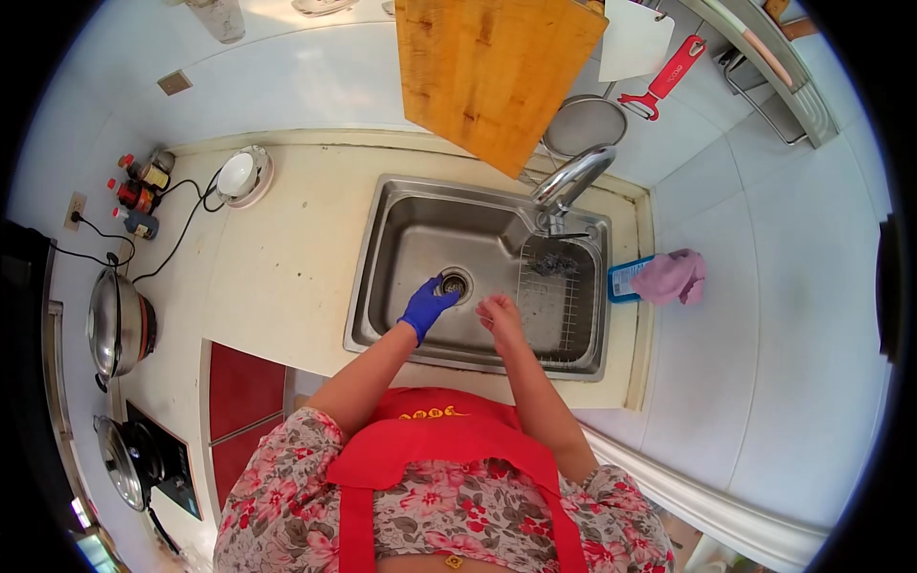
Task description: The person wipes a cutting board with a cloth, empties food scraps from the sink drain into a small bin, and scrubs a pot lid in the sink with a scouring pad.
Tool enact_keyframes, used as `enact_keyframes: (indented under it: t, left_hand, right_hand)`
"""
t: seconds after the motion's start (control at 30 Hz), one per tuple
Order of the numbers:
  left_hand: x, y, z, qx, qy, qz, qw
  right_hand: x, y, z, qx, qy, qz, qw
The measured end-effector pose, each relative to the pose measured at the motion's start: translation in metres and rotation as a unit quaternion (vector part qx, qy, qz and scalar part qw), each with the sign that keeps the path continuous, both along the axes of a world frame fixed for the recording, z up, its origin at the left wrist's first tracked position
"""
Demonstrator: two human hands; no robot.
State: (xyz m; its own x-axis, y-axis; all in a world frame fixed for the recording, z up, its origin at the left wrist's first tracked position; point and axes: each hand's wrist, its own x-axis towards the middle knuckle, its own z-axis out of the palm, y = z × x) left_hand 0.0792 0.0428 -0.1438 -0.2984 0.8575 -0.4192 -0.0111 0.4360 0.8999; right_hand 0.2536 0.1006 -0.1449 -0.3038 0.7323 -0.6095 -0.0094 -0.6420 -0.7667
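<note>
My left hand, in a blue glove, hovers over the steel sink, just left of the round drain. Its fingers are apart and nothing shows between them. To its right is my right hand, bare, with its fingers curled over the lower middle of the basin. Whether those fingers hold anything is too small to make out. The two hands do not touch. A wire rack lies in the sink's right part, with a dark scrubber on it. The chrome faucet stands behind the rack.
A wooden cutting board hangs behind the sink. Right of the sink are a blue bottle and a pink cloth. White bowls, sauce bottles, a lidded pot and a pan are at the left.
</note>
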Motion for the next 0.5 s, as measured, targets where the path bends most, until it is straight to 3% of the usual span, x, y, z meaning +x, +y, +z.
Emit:
enact_keyframes:
  t: [0.27,0.37,0.5]
  left_hand:
    - [0.004,-0.007,-0.01,0.026,0.003,-0.01,1.0]
    - [0.008,-0.007,0.029,0.002,-0.029,-0.038,0.999]
    - [0.013,0.0,0.03,-0.013,0.047,-0.032,0.998]
  right_hand:
    - [0.001,-0.005,0.01,-0.001,0.008,0.002,1.0]
    - [0.003,-0.004,0.011,-0.004,0.017,0.001,1.0]
    - [0.009,-0.002,0.004,0.002,0.037,0.0,0.999]
